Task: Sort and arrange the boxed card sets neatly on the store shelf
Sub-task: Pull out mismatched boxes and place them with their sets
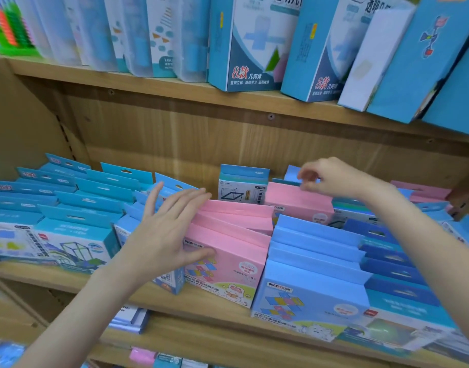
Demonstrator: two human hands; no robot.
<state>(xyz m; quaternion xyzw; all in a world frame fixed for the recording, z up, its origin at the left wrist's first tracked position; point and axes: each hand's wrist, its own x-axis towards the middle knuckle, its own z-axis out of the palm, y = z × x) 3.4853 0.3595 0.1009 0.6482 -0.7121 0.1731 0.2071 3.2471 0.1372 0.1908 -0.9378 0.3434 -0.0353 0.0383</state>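
**Pink card boxes between blue rows on the shelf**

Pink card boxes (228, 229) stand in a row mid-shelf (175, 296). Left hand (164, 235) lies on them, fingers spread. Right hand (331, 179), fingers loosely curled, touches a rear pink box (297, 203). Light blue boxes (313, 251) crowd the right side; teal boxes (76, 208) fill the left.

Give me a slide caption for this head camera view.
Left hand steadies pink boxes while right hand reaches a rear pink box.

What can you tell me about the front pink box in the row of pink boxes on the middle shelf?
The front pink box looks like thin printed cardboard, with coloured squares and a cartoon rabbit on its face. It stands at the shelf's front edge, leaning slightly back against the pink boxes behind it. A light blue box stands close on its right. The left hand lies open against its upper left side, fingers straight.
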